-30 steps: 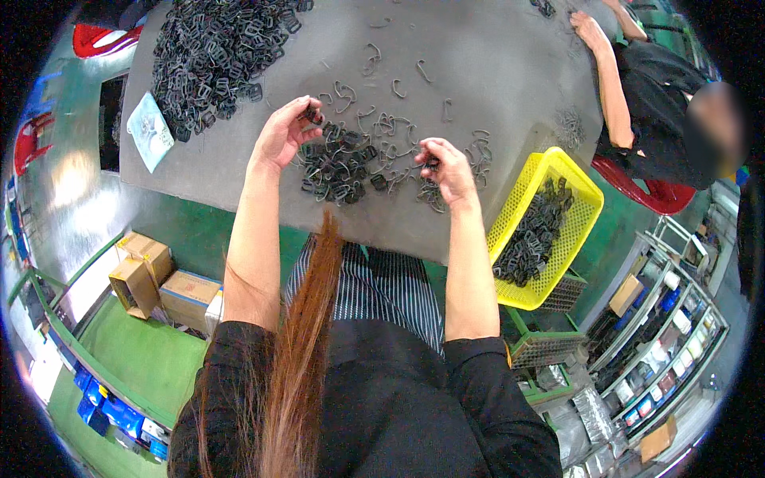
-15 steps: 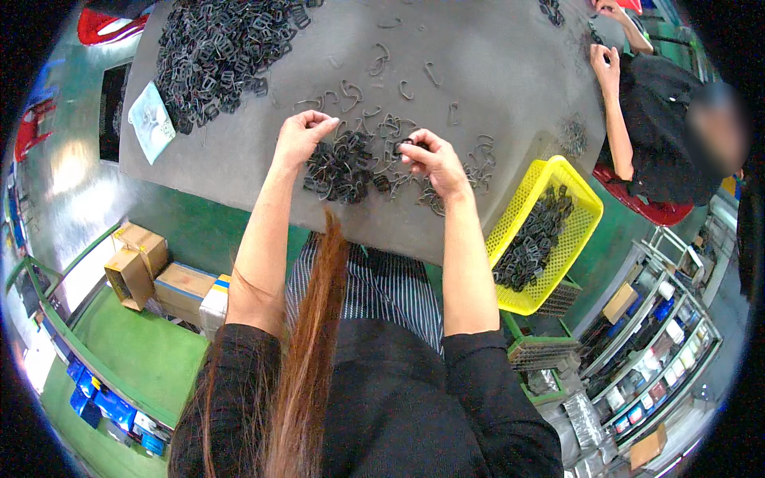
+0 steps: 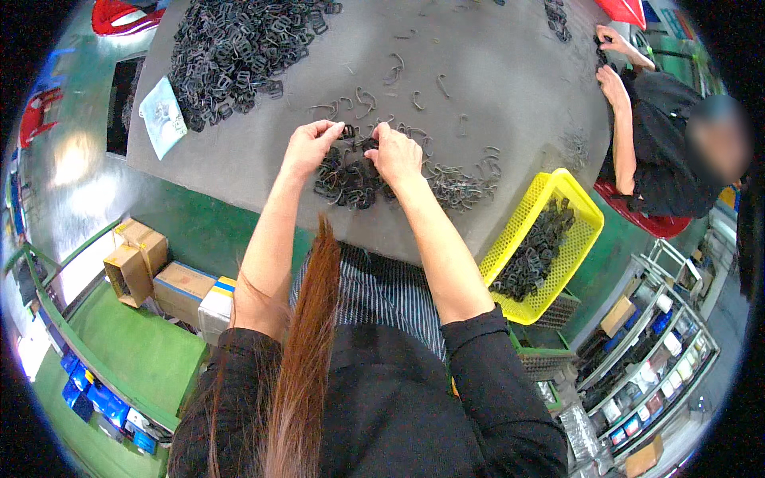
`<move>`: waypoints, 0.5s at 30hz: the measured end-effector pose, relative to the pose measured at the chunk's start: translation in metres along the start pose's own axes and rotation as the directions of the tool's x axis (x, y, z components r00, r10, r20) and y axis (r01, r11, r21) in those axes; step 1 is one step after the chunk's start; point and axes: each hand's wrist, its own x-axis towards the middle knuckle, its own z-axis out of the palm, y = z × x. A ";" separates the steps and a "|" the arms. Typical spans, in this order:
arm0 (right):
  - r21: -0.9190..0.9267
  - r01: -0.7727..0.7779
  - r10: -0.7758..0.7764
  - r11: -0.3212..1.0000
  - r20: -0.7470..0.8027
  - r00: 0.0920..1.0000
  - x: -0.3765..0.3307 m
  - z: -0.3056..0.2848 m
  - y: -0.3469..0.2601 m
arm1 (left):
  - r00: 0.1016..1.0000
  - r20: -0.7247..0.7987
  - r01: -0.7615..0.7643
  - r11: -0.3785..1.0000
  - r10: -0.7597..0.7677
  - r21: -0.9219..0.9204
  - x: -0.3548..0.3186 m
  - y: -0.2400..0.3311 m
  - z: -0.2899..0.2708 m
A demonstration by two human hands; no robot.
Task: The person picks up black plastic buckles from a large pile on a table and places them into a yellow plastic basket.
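Two hands meet over one small heap of dark buckles (image 3: 347, 179) on the grey table (image 3: 494, 80). The left hand (image 3: 307, 147) and right hand (image 3: 396, 155) (fingers curled downward) both pinch one dark buckle (image 3: 355, 137) just above that heap. Right of the heap, one yellow basket (image 3: 586, 227) holds more black buckles.

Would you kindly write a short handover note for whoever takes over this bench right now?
Left hand and right hand: both pinching small dark wire clips together above the small pile of dark clips at the near edge of the grey table.
Bent loose wire hooks lie scattered just beyond the hands.
Large heap of black rectangular buckles sits far left; yellow plastic mesh basket at the right holds many dark pieces.
Done: basket partly filled. Left: the pile and loose hooks remain on the table.
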 end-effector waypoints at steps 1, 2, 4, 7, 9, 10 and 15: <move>-0.026 -0.021 0.022 0.999 0.027 0.999 0.002 -0.001 -0.003 | 0.978 0.162 0.163 0.964 -0.130 -0.211 0.002 -0.001 -0.009; -0.016 -0.085 0.085 0.996 0.055 0.995 0.005 -0.005 -0.005 | 0.993 0.095 0.070 0.996 -0.064 -0.062 0.001 -0.002 -0.013; 0.073 -0.188 0.180 0.979 0.105 0.978 0.009 -0.013 0.002 | 0.995 -0.006 -0.091 0.965 0.095 0.247 -0.001 -0.001 -0.020; 0.156 -0.216 0.200 0.964 0.109 0.974 0.006 -0.017 0.019 | 0.997 -0.041 -0.066 0.988 0.072 0.139 0.005 -0.003 -0.030; 0.179 -0.208 0.196 0.962 0.082 0.977 0.000 -0.023 0.021 | 0.991 -0.025 -0.114 0.933 0.130 0.343 0.000 -0.004 -0.023; 0.174 -0.214 0.202 0.961 0.084 0.976 -0.002 -0.020 0.020 | 0.996 -0.014 -0.086 0.977 0.091 0.194 0.002 -0.006 -0.024; 0.010 0.083 -0.083 0.997 0.001 0.997 -0.001 -0.007 0.009 | 0.983 0.158 -0.126 0.971 0.094 0.202 0.001 -0.007 -0.018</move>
